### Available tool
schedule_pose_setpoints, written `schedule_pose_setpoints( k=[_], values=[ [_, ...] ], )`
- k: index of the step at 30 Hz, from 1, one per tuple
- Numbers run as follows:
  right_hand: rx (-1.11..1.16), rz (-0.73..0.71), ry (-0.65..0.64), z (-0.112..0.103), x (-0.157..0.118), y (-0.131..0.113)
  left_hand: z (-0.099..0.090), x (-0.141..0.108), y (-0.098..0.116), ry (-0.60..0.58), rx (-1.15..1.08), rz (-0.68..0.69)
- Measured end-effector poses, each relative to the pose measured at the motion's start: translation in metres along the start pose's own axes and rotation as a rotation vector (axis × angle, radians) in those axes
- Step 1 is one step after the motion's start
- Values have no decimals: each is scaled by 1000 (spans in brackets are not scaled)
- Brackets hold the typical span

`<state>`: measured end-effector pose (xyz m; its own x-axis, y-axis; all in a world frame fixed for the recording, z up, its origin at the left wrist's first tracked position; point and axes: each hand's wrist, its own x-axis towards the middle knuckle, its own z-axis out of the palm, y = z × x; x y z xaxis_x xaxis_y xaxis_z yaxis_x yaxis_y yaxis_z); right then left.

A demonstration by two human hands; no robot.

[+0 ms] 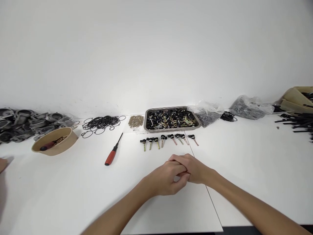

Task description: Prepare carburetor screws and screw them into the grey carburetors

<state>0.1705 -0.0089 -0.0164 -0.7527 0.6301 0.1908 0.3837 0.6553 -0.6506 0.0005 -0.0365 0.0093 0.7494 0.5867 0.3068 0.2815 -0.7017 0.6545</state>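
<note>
My left hand (167,179) and my right hand (194,168) are clasped together above the white table (83,192), fingers curled and interlaced. No object shows between them, though the palms are hidden. Just beyond my hands lies a row of several small parts with black heads and metal stems (162,141), with yellowish, green and reddish stems. Behind that row stands a metal tray (174,130) heaped with similar black and brassy parts. To the left of my hands a red-handled screwdriver (111,156) lies with its tip pointing away.
Leftward are black rubber rings (104,122), small brass pieces (136,121), a tan bowl (55,147) holding another screwdriver, and grey castings (22,122). Rightward lie plastic bags (250,107), black rods (299,122) and a tan container (293,98). Another person's hand (3,164) shows at the left edge.
</note>
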Motion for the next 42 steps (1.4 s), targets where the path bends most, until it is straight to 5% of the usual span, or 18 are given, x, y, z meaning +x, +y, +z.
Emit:
schedule_pose_setpoints(
  k=[17,42],
  values=[
    [-38,-14,16,2,-2,3,-2,-1,-4,-16,3,-82],
    [26,37,-11,-2,-1,-3,-1,0,-7,-22,77,-31]
  ],
)
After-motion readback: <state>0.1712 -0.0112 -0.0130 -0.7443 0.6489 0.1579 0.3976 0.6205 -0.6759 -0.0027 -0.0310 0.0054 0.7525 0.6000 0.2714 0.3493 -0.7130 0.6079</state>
